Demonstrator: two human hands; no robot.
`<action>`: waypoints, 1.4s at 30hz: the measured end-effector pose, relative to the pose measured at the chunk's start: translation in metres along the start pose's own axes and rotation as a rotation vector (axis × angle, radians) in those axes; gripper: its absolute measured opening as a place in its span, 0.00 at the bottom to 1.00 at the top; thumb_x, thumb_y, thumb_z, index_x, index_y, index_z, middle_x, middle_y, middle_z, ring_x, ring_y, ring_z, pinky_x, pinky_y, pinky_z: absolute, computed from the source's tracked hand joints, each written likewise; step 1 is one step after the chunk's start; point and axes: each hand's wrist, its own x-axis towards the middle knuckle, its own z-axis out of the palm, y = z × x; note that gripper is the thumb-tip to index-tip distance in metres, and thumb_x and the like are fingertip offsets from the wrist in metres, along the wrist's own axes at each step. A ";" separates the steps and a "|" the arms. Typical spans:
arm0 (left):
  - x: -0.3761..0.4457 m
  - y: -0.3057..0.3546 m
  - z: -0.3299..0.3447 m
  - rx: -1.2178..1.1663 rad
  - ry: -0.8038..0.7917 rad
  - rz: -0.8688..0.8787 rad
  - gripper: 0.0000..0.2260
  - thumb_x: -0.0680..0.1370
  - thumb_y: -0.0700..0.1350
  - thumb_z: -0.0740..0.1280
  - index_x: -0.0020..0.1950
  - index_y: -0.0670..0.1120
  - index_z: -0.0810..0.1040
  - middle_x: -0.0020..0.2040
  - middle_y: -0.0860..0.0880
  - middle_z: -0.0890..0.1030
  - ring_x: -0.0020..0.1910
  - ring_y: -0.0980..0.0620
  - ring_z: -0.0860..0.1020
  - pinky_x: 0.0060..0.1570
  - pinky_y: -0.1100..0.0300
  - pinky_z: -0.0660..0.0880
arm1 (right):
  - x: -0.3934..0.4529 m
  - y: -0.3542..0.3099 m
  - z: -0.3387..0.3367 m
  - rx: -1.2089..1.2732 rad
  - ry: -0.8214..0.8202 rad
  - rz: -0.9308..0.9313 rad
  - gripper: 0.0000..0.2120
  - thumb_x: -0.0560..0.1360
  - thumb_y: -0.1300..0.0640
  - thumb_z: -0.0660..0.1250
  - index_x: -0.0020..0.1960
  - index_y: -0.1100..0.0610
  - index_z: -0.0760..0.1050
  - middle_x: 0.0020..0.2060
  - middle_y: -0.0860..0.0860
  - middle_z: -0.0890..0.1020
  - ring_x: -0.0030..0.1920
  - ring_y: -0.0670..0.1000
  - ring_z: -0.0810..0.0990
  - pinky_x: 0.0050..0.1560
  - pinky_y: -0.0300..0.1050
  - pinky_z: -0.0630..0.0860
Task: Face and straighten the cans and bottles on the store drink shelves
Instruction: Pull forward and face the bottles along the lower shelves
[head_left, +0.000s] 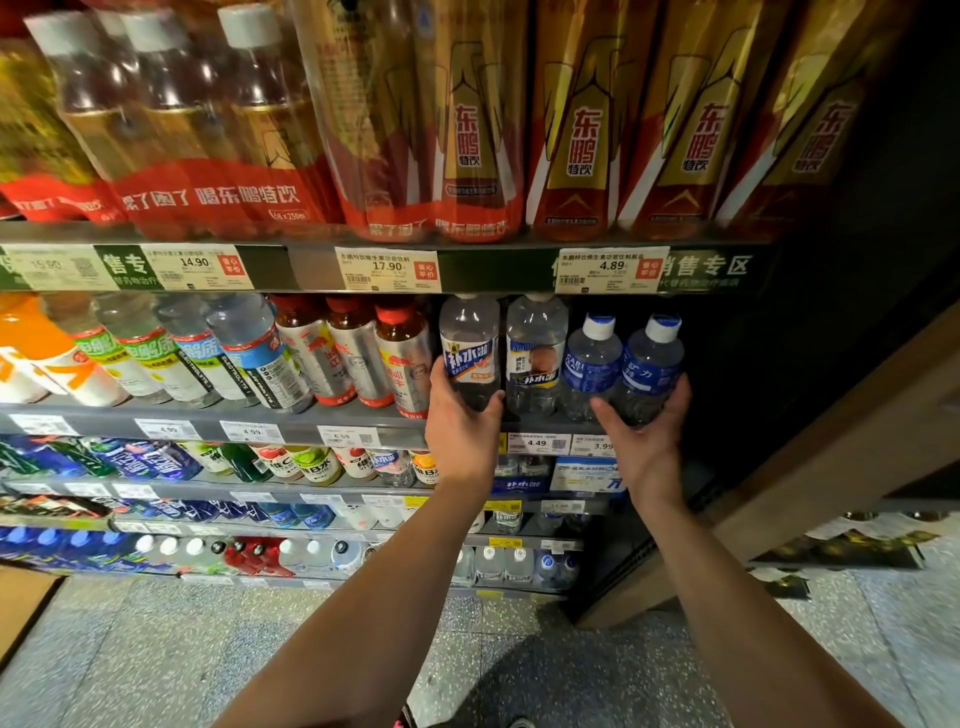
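From the head camera, the left hand (464, 415) grips the base of a clear bottle with a white and blue label (469, 349) on the second shelf (291, 418). The right hand (644, 431) cups a blue-labelled water bottle (652, 364) at the row's right end. Two more bottles stand between the hands.

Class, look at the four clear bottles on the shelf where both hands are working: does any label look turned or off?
Yes. The second clear bottle, between the bottle the left hand grips and the two blue-labelled ones, shows its label twisted sideways, not squarely front. The right hand holds the rightmost blue-labelled bottle.
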 end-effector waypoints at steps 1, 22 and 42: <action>0.000 -0.001 -0.001 0.004 -0.004 0.002 0.39 0.71 0.47 0.78 0.77 0.47 0.62 0.70 0.49 0.75 0.67 0.49 0.76 0.65 0.58 0.72 | 0.000 -0.001 0.000 -0.005 0.003 -0.007 0.48 0.70 0.60 0.77 0.79 0.54 0.50 0.74 0.53 0.67 0.71 0.49 0.69 0.74 0.53 0.66; -0.021 -0.016 -0.028 0.002 -0.003 0.141 0.35 0.72 0.50 0.77 0.74 0.46 0.66 0.69 0.49 0.74 0.68 0.51 0.73 0.66 0.50 0.74 | -0.017 -0.001 0.002 -0.021 0.021 0.021 0.46 0.73 0.58 0.75 0.80 0.51 0.48 0.73 0.49 0.69 0.71 0.48 0.70 0.72 0.47 0.67; -0.014 -0.130 -0.177 -0.086 -0.299 0.071 0.28 0.74 0.51 0.76 0.70 0.52 0.68 0.63 0.56 0.74 0.58 0.57 0.76 0.57 0.62 0.74 | -0.168 -0.004 0.117 -0.316 0.151 -0.001 0.33 0.78 0.46 0.69 0.77 0.56 0.60 0.75 0.54 0.63 0.74 0.52 0.62 0.71 0.39 0.59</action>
